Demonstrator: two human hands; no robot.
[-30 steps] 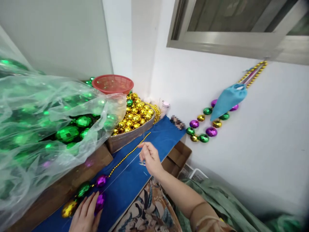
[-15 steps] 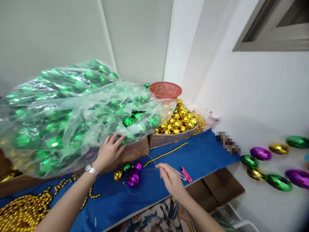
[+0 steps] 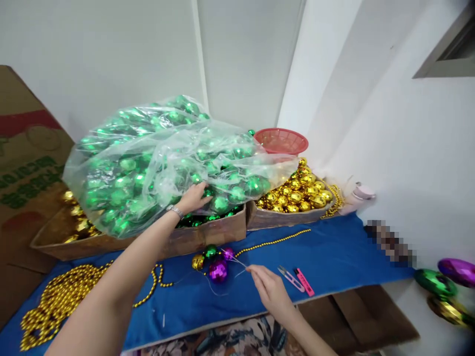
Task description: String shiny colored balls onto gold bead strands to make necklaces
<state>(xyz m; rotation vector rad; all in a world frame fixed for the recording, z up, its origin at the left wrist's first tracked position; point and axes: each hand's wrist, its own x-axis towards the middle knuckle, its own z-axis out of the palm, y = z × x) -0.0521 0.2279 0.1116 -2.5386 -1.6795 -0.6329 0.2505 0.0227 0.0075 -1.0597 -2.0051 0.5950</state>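
Observation:
My left hand is on the clear plastic bag full of shiny green balls, its fingers bent into the film near the lower edge. My right hand pinches a thin, straight needle between thumb and forefinger, and a fine thread trails close by. Just left of the needle tip, a small cluster lies on the blue cloth: a gold ball, a green ball, a small purple ball and a larger purple ball. A gold bead string runs rightward from it.
Behind the cloth stand cardboard boxes, one heaped with gold balls. A red basket sits at the back. Thread snips and a pink cutter lie at right, piled gold beads at left. A tall carton borders the left.
My left hand has moved up and onto the bag, and the bag's edge is raised, showing green balls in the box beneath. The view has swung left. My right hand keeps its pinch.

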